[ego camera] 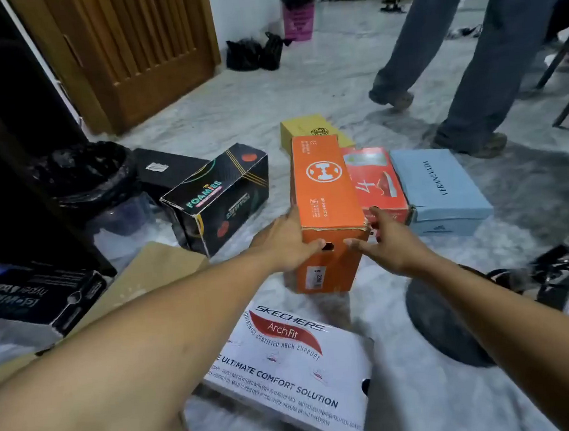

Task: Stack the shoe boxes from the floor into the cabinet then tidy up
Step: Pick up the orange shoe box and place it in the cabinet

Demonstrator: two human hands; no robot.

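An orange shoe box (325,184) stands on the marble floor in the middle. My left hand (285,242) grips its near left corner, thumb on the end face. My right hand (388,240) clasps the near right corner, thumb on the end face and fingers along the side. Behind the orange box is a yellow box (303,127); to its right lie a red box (376,183) and a light blue box (438,184). A black Foamies box (220,200) sits to the left, a white Skechers box (289,369) lies close below my arms. The dark cabinet (9,119) is at far left.
Another person's legs (469,61) stand at the right rear. A black bin bag (83,171), a black box (165,170), another black box (36,299) and brown cardboard (151,278) crowd the left. A round black base (440,322) lies at the right. A wooden door (141,49) is behind.
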